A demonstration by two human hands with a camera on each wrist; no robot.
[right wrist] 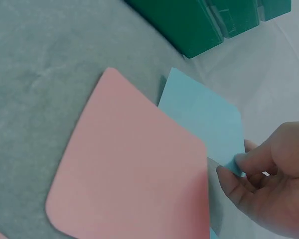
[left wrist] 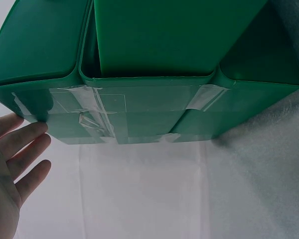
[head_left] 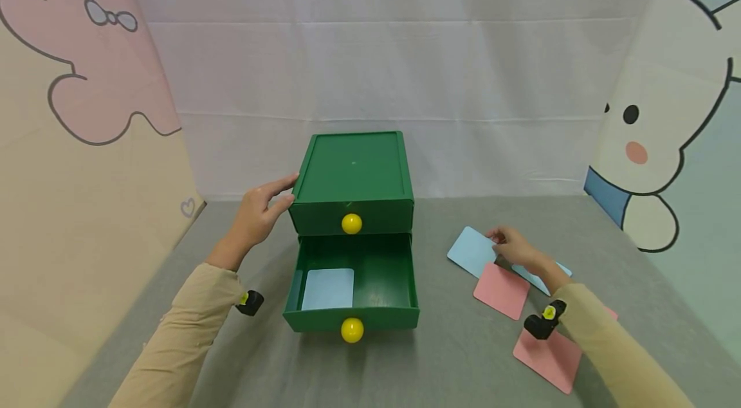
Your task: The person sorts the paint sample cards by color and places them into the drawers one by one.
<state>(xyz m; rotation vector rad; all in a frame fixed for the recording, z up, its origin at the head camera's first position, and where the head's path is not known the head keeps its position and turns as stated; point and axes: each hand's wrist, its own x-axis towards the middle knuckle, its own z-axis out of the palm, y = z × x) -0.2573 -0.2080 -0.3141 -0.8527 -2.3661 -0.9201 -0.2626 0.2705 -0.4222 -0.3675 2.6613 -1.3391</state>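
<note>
A green two-drawer box (head_left: pixel 354 166) stands in the middle, its lower drawer (head_left: pixel 382 279) pulled out and its upper one closed. Inside the lower drawer lies a light blue card (head_left: pixel 328 289). My left hand (head_left: pixel 255 218) rests its extended fingers against the box's left side, near the top. Over to the right, my right hand (head_left: pixel 514 246) pinches the corner of a blue card (right wrist: pixel 204 117) between thumb and fingers. A pink card (right wrist: pixel 129 164) overlaps that blue card in the right wrist view.
Another blue card (head_left: pixel 531 278) lies partly under the right wrist. Nearer the front is a pink card (head_left: pixel 550 356), and a further pink edge (head_left: pixel 610 313) shows beside the right sleeve. Yellow knobs (head_left: pixel 352 330) stick out from the drawers. A white cloth (head_left: pixel 463 105) hangs behind the grey tabletop.
</note>
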